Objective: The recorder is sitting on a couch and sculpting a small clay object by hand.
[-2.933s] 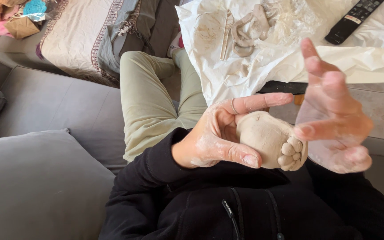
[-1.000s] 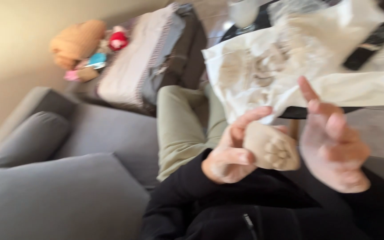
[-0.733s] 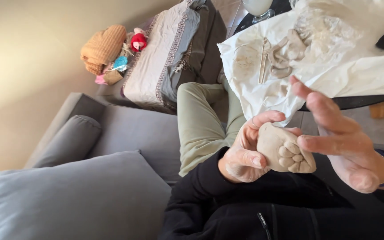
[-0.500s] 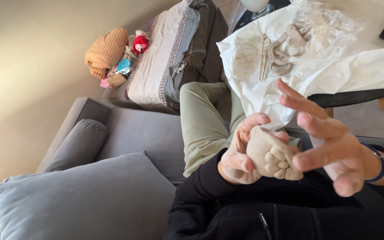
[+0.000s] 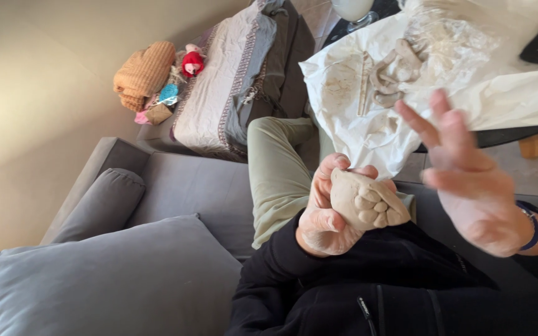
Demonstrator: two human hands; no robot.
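The left hand (image 5: 326, 214) gripped the clay paw (image 5: 362, 199) above the lap, while the right hand (image 5: 474, 186) hovered beside it, fingers (image 5: 420, 124) spread and empty; steady support would likely protect its 4 toes.

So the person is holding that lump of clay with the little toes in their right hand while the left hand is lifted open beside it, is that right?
Not quite: the hands are swapped. In the head view the left hand holds the clay lump with the little toes, while the right hand is lifted open beside it.
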